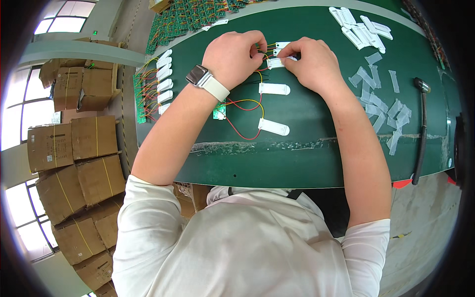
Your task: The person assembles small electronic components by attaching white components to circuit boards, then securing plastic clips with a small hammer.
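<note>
My left hand [232, 58], with a watch on its wrist, is closed at the far middle of the table, thumb and fingertips pinched on thin red and yellow wires [267, 50]. Opposite it, my right hand [312, 63] pinches a small white plastic piece [275, 63] joined to those wires. Another white piece [282, 45] lies just beyond. Nearer me, two wired white pieces, an upper one [274, 88] and a lower one [273, 126], lead back to a small green circuit board [219, 112] partly behind my left forearm.
On the left, several white pieces [165, 84] stand in a column, wired to a green board strip [140, 99]. Many circuit boards [185, 22] fill the far left. To the right are loose white pieces [363, 32], clear strips [376, 104] and a black-handled hammer-like tool [421, 128].
</note>
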The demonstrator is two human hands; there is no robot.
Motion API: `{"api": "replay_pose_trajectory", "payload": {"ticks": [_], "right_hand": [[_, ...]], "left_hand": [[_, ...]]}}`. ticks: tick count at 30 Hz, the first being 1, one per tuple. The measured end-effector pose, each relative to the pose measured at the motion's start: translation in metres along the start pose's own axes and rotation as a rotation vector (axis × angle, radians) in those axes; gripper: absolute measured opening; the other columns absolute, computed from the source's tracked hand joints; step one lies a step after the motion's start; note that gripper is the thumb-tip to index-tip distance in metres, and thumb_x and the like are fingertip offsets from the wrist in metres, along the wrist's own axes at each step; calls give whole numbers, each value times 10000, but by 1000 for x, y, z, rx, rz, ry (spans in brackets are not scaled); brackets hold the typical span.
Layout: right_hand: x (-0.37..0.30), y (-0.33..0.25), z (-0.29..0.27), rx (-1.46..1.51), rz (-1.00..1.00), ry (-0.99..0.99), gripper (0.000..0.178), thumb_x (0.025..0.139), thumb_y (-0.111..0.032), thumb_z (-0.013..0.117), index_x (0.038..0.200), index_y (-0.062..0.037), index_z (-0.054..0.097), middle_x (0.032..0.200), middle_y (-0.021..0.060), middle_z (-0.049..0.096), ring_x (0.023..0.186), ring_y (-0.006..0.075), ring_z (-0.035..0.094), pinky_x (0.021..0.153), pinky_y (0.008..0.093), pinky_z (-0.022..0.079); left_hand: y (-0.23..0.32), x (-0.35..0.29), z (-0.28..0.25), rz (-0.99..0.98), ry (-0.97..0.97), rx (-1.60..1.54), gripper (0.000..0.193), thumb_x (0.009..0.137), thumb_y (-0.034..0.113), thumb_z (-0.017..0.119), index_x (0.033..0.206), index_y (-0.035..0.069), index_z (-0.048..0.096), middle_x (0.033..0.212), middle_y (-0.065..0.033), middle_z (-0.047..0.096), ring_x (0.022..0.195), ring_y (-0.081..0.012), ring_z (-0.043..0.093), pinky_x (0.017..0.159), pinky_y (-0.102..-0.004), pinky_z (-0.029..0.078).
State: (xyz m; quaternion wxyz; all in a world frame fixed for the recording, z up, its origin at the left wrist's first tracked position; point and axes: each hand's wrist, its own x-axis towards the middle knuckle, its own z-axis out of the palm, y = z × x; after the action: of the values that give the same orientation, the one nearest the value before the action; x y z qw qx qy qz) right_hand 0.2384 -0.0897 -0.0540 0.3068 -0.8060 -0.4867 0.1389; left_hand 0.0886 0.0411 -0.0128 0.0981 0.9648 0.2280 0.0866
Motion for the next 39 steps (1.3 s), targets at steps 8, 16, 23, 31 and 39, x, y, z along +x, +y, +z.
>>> {"api": "replay_pose_trajectory", "payload": {"ticks": [8, 16, 23, 31, 39], "right_hand": [[-3, 1, 0, -21, -58, -2, 152, 871, -248, 747, 985, -205, 838, 1001, 9, 768, 1065, 291, 647, 986, 442, 490], [-4, 1, 3, -23, -84, 10, 147, 855, -252, 754, 972, -222, 839, 1029, 24, 739, 1048, 302, 636, 955, 454, 479], [-6, 3, 5, -10, -77, 13, 140, 873, -241, 735, 969, -223, 836, 1014, 19, 726, 1037, 292, 618, 949, 444, 461], [-7, 3, 8, -11, -105, 28, 137, 885, -235, 724, 973, -205, 825, 1037, 8, 723, 1059, 289, 609, 959, 455, 446], [-7, 2, 8, -6, -94, 30, 137, 890, -243, 724, 971, -195, 824, 1068, 4, 734, 1086, 287, 605, 977, 451, 438]], "left_hand": [[-8, -6, 13, 89, 88, 18, 103, 809, 143, 766, 910, 140, 785, 845, -27, 745, 862, -224, 668, 754, -373, 555], [-17, -17, 8, 292, 124, -54, 141, 789, 93, 791, 929, 78, 790, 905, -43, 746, 952, -263, 655, 834, -385, 563], [-19, -30, 13, 255, 135, -111, 285, 796, 164, 843, 1065, 90, 784, 1060, -38, 754, 1107, -288, 632, 1028, -402, 519], [-24, -34, 19, 263, 142, -103, 355, 831, 196, 829, 1173, 114, 783, 1251, -34, 741, 1265, -305, 580, 1081, -417, 487], [-23, -33, 22, 224, 128, -66, 320, 865, 232, 800, 1175, 156, 800, 1328, -16, 693, 1293, -308, 539, 1109, -423, 456]]}}
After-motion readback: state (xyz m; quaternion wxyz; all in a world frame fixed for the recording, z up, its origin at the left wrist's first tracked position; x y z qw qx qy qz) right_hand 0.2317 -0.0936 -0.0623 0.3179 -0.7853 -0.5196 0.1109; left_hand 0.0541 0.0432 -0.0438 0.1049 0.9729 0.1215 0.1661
